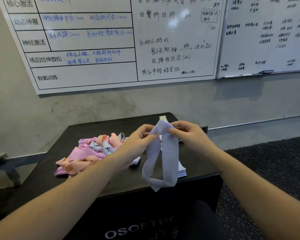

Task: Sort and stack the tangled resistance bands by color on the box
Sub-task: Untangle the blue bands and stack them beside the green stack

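Head view: both hands up over the black box (pixel 111 184), left hand (pixel 139 141) and right hand (pixel 189 135) each pinching the top of one pale lavender band (pixel 163 153) that hangs as a loop above the box's near right. Beneath it, a small flat stack of lavender bands (pixel 182 171), looks started. Left on the box, tangled pile (pixel 90 153) of pink, peach and lavender bands, unsorted. Judged early-to-mid; most sorting left.
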### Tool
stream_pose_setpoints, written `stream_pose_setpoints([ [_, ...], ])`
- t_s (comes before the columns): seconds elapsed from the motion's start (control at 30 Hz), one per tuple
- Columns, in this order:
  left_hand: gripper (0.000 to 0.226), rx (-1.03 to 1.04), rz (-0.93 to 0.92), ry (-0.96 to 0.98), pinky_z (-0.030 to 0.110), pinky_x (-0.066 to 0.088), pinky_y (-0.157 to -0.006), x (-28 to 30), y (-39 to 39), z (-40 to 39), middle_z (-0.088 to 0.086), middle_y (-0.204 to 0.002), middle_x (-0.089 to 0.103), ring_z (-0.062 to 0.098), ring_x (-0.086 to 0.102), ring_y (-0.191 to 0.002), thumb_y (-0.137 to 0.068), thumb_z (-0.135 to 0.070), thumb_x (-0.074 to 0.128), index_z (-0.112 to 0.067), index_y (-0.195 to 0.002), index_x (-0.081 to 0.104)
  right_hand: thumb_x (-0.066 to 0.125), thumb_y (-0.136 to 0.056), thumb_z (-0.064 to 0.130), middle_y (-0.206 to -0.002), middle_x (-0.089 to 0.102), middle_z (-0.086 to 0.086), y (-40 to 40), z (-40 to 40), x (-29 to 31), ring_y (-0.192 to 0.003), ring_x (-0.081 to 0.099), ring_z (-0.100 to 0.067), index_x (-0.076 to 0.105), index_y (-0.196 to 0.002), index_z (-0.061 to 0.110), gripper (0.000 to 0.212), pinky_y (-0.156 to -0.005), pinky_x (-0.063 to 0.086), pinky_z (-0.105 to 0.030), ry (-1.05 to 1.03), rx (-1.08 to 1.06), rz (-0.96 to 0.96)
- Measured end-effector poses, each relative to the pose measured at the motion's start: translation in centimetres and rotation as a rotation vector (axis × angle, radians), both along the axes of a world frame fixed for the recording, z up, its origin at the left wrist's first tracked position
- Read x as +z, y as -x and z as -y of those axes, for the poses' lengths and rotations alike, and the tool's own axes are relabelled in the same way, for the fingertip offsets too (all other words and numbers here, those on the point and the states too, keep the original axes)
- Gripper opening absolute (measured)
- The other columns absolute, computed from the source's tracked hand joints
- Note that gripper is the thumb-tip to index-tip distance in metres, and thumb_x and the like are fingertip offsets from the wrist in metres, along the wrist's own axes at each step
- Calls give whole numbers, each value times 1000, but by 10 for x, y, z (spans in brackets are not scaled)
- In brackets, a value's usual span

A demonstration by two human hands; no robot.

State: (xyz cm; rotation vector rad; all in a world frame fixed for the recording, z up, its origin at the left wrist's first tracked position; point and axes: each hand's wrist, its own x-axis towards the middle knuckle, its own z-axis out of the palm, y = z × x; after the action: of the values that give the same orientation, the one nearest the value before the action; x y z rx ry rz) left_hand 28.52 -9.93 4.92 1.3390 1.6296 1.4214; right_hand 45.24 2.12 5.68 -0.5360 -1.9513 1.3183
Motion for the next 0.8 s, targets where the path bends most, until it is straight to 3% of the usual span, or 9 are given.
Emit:
stream_pose_setpoints([
  [0.07, 9, 7, -57, 6, 31, 58, -77, 2, -6, 2, 2, -102, 72, 19, 68, -95, -101, -29, 61, -27, -107, 67, 65, -98, 23, -98, 75, 2, -3, 3, 1, -88, 65, -1, 75, -98, 26, 10, -74, 51, -12, -43, -17, 14],
  [0.2, 20, 30, -41, 11, 48, 57, -91, 5, -16, 3, 15, -102, 71, 33, 70, -97, -99, -34, 64, -14, -99, 68, 62, -100, 27, -96, 76, 12, -8, 9, 1, -93, 68, -3, 75, -99, 35, 15, -79, 52, -22, -177, -7, 86],
  [0.33, 20, 95, -85, -6, 33, 55, -76, 5, -22, 5, 4, -83, 69, 15, 63, -80, -102, -28, 58, -13, -92, 68, 61, -100, 25, -96, 75, 13, -9, 16, 0, -94, 68, -8, 73, -107, 37, 18, -80, 53, -27, -274, 5, 108],
  [0.4, 18, 115, -106, -30, 35, 52, -73, 2, -22, 6, 10, -84, 67, 17, 60, -80, -100, -25, 59, -11, -93, 68, 64, -98, 22, -96, 73, 11, -10, 17, -3, -88, 67, -8, 68, -110, 40, 22, -79, 54, -26, -275, 0, 85],
  [0.47, 15, 131, -89, -67, 36, 50, -69, 0, -22, 7, 7, -80, 65, 18, 60, -77, -99, -24, 62, -11, -93, 66, 67, -96, 18, -96, 72, 5, -11, 16, -6, -86, 67, -18, 64, -109, 44, 29, -81, 58, -35, -268, -9, 72],
  [0.6, 11, 164, -39, -117, 19, 48, -61, 0, -23, 10, -5, -82, 67, 5, 62, -75, -95, -26, 70, -18, -94, 62, 64, -95, 4, -96, 76, -2, -16, 16, -10, -93, 70, -29, 70, -103, 31, 28, -90, 57, -43, -225, 0, 23],
  [0.7, 14, 117, 13, -67, 27, 53, -69, 0, -20, 12, 1, -89, 72, 12, 65, -83, -94, -28, 71, -16, -99, 68, 62, -96, 4, -96, 77, 6, -20, 14, -11, -95, 71, -19, 74, -100, 27, 26, -92, 57, -39, -217, -25, 16],
  [0.8, 9, 44, 202, -53, 41, 52, -80, 2, -20, 15, 6, -94, 75, 21, 67, -88, -95, -26, 70, -18, -97, 74, 58, -98, 1, -96, 77, 12, -24, 15, -10, -95, 70, -6, 75, -101, 25, 29, -89, 56, -29, -211, -38, 3],
])
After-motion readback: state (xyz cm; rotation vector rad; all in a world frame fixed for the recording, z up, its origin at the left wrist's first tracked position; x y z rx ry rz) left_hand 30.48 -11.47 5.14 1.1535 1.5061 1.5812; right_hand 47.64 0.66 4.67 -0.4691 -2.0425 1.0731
